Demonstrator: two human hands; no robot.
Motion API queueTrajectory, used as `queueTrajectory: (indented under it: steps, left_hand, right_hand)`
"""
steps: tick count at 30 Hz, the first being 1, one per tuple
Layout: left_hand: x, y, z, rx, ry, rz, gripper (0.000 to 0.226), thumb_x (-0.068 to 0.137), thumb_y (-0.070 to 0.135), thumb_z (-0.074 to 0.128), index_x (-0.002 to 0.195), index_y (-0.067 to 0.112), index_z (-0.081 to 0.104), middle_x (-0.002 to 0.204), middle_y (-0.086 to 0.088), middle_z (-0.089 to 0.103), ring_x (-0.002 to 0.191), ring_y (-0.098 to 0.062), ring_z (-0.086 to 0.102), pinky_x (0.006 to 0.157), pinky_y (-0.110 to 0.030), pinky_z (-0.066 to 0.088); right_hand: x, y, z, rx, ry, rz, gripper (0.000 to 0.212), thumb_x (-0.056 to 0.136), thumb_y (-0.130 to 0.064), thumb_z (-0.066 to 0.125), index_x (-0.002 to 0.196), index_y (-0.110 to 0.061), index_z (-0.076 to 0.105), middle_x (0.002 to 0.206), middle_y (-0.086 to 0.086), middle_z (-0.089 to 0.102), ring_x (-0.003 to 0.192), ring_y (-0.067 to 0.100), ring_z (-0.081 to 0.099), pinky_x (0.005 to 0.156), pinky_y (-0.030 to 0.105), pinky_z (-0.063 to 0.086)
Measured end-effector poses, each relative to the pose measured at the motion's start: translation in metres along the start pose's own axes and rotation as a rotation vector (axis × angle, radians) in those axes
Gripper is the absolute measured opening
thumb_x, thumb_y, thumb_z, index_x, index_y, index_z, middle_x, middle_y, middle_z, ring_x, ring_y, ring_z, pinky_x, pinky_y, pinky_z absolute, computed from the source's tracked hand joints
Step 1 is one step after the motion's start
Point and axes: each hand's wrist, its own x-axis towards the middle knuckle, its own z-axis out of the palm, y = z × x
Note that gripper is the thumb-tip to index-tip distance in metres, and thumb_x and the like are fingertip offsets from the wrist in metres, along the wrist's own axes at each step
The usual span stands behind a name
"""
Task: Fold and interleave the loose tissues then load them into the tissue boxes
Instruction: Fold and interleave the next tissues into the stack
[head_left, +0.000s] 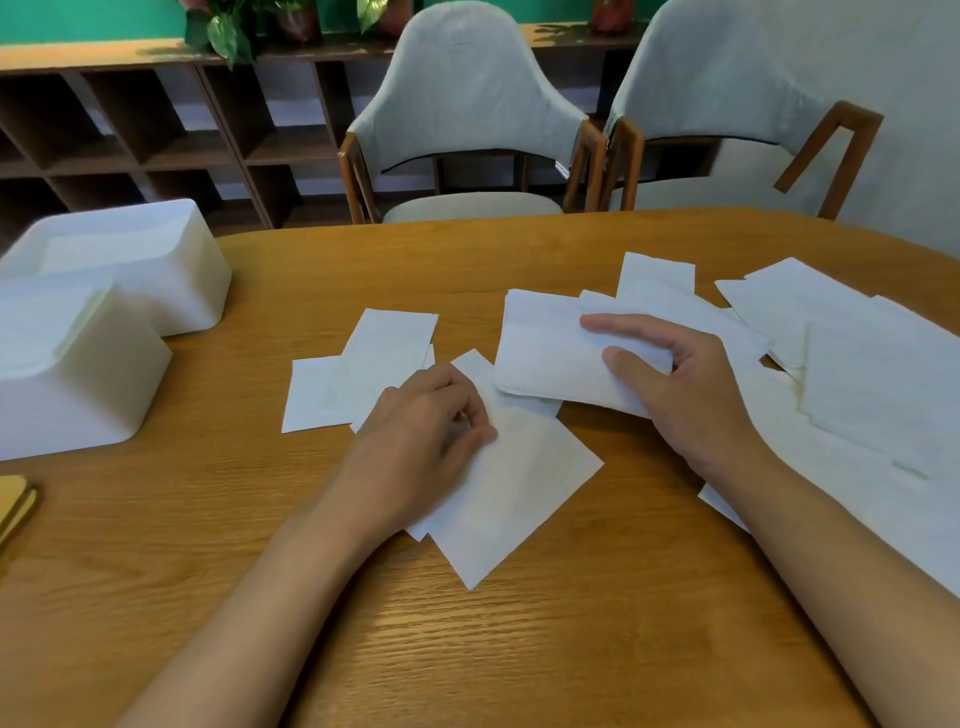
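The left hand's (431, 415) fingers (465, 397) are curled tightly. Thumb and forefinger tips meet in a pinch on the upper left edge of a folded tissue (519, 493) that lies flat on the table (571, 649), turned cornerwise like a diamond. The heel of the hand rests over that tissue's left corner.

The right hand's (675, 389) fingers (618, 325) are partly open. The forefinger lies nearly straight across the top of a folded bundle of tissues (545, 358), the thumb presses on the bundle's face below it, and a fold of paper is caught between the two. Whether the other fingers reach under the bundle cannot be told. This bundle sits just beyond the diamond tissue, and its near edge overlaps that tissue's far corner.

Beyond and left of the diamond tissue, touching it, a few more folded tissues (363, 369) lie overlapped and flat. To its right, past the right hand, loose tissues (872, 395) spread in a wide, untidy heap reaching to the table's edge.

Well to the left of the diamond tissue stand two white tissue boxes, the nearer box (78, 384) just in front of the farther box (140, 260). A yellowish object (15, 506) is cut off by the frame edge nearer than both. Beyond the diamond tissue, past the table, stand two grey-backed chairs (467, 104) and a dark shelf unit (156, 135).
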Motion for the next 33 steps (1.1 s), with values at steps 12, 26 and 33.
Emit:
queueTrajectory:
  steps: [12,26,33]
  left_hand:
    - [-0.005,0.016,-0.015,-0.044,0.105,0.249,0.005,0.099,0.025,0.07,0.096,0.022,0.067,0.093,0.016,0.063,0.091,-0.006,0.059,0.078,-0.01,0.039]
    - [-0.002,0.017,-0.019,0.033,0.201,0.304,0.008,0.1,0.02,0.066,0.094,0.014,0.066,0.091,0.009,0.06,0.081,-0.005,0.053,0.075,-0.008,0.037]
    - [0.0,0.022,-0.021,0.129,0.267,0.41,0.007,0.103,0.012,0.064,0.097,0.009,0.066,0.097,0.003,0.06,0.088,-0.009,0.053,0.08,-0.011,0.04]
  right_hand:
    - [0.0,-0.007,-0.004,0.035,-0.01,-0.072,0.035,0.093,-0.049,0.051,0.124,-0.04,0.066,0.131,-0.029,0.059,0.123,-0.019,0.045,0.091,-0.006,0.031]
    - [-0.01,-0.01,0.002,-0.089,-0.14,-0.149,0.037,0.074,-0.073,0.066,0.108,-0.057,0.067,0.119,-0.05,0.05,0.117,-0.012,0.046,0.095,0.024,0.05]
    - [-0.013,-0.015,0.003,-0.093,-0.199,-0.173,0.03,0.073,-0.066,0.071,0.099,-0.052,0.072,0.114,-0.039,0.061,0.116,-0.009,0.05,0.096,0.027,0.049]
